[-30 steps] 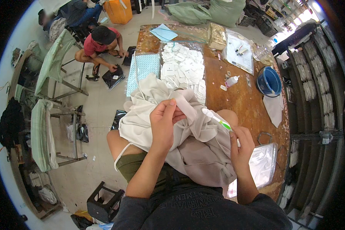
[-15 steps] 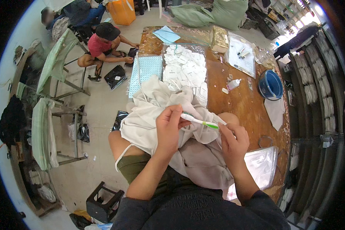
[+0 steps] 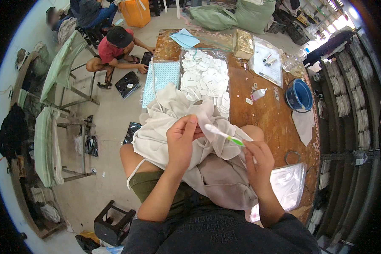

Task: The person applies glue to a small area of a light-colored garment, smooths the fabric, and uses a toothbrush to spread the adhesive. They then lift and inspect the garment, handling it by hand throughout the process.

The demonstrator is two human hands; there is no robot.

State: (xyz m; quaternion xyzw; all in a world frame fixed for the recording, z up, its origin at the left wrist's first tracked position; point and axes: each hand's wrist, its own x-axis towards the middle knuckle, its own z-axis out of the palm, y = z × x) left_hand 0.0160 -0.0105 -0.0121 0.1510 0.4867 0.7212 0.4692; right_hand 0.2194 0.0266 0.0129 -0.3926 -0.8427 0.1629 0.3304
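Moved since half a second ago: left hand (image 3: pixel 182 134) slightly farther left, bristle end (image 3: pixel 209 127) off its fingertips. Pale beige, loosely bunched woven cloth (image 3: pixel 158 127) spread across the lap, reaching the worn brown wooden tabletop (image 3: pixel 275 133). Likely light, soft, slippery; take a flat fold, as left hand pinches now. Slim white-and-green plastic toothbrush (image 3: pixel 235 140) above the cloth, handle grasped by right hand (image 3: pixel 259 157). Probably light, stiff; hold mid-handle.
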